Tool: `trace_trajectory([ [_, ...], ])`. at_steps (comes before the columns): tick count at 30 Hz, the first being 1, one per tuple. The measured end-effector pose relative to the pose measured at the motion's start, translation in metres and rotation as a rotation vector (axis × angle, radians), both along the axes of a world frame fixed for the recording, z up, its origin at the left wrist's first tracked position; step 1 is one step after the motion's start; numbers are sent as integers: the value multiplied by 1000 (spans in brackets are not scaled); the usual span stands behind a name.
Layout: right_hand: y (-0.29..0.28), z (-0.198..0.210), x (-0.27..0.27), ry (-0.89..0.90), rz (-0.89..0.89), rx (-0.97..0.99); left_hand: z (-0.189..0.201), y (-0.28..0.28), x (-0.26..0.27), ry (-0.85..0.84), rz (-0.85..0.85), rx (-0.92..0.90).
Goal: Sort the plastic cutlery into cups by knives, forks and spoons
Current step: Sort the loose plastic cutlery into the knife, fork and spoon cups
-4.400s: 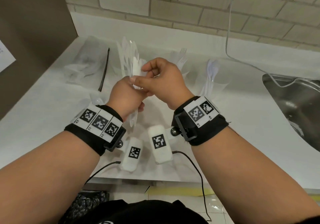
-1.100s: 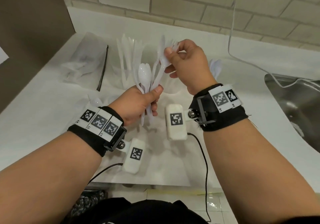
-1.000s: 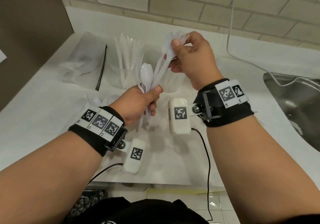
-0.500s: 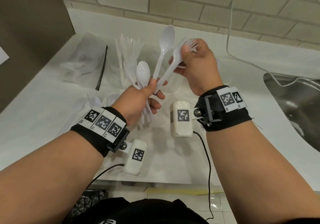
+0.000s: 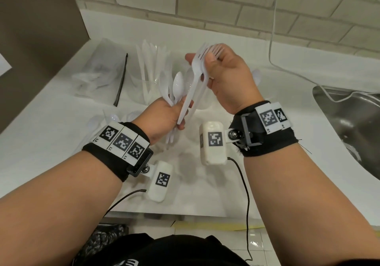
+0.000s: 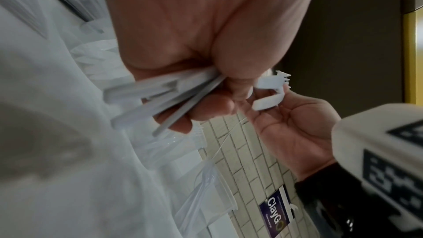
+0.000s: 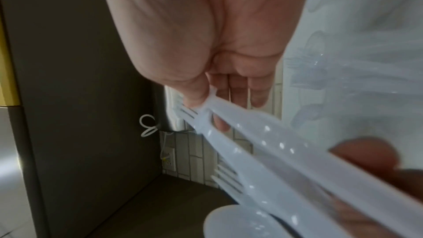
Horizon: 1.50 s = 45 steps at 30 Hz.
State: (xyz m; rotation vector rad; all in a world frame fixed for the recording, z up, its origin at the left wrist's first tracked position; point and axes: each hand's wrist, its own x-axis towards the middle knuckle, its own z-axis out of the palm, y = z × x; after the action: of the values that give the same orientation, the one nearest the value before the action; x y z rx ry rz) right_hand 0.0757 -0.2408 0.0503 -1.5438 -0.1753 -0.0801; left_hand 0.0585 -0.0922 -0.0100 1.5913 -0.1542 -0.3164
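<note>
Above the white counter (image 5: 257, 183), my left hand (image 5: 181, 109) grips a bundle of white plastic cutlery (image 5: 172, 101) by the handles, a spoon bowl (image 5: 178, 85) sticking up from it. My right hand (image 5: 202, 64) pinches two or three forks (image 5: 197, 74) just below their tines, which point up. Their handles slant down to my left hand's fingers. In the left wrist view several handles (image 6: 160, 93) fan out of my left hand (image 6: 219, 93). In the right wrist view thumb and fingers of my right hand (image 7: 206, 100) pinch the forks (image 7: 251, 142).
A clear cup of knives (image 5: 150, 74) stands behind my left hand. A second clear cup (image 5: 202, 101) stands under the forks, and spoon tips (image 5: 256, 76) show behind my right hand. Loose spoons (image 5: 115, 117) and a plastic bag (image 5: 100, 70) lie left. A steel sink (image 5: 349, 121) is right.
My right hand has drawn the forks up and apart from the bundle. The spoon that stood tall between my hands half a second ago has gone from there.
</note>
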Motion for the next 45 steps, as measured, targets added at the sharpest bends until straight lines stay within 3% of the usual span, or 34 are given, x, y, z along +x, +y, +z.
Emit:
trace_trajectory([
  [3,-1,7,8,-55,-91,-42,-7,1,3,9,-3,56],
  [8,5,5,9,-26,54,-332,-5,-1,2,11,-89,114],
  [13,6,2,7,-54,24,-236,-2,-1,-2,-5,-132,102],
  [22,-2,20,17,-193,-191,-29,-4,5,-8,12,-156,103],
  [26,-16,40,28,-349,-374,-40,-3,7,-8,50,-122,100],
  [31,-29,43,47,-558,-627,-46,-7,11,0,105,49,122],
  [37,-20,-2,77,-428,-693,-206,1,15,2,241,92,-83],
  [45,-30,-54,98,-170,-600,-336,6,18,3,221,126,-89],
])
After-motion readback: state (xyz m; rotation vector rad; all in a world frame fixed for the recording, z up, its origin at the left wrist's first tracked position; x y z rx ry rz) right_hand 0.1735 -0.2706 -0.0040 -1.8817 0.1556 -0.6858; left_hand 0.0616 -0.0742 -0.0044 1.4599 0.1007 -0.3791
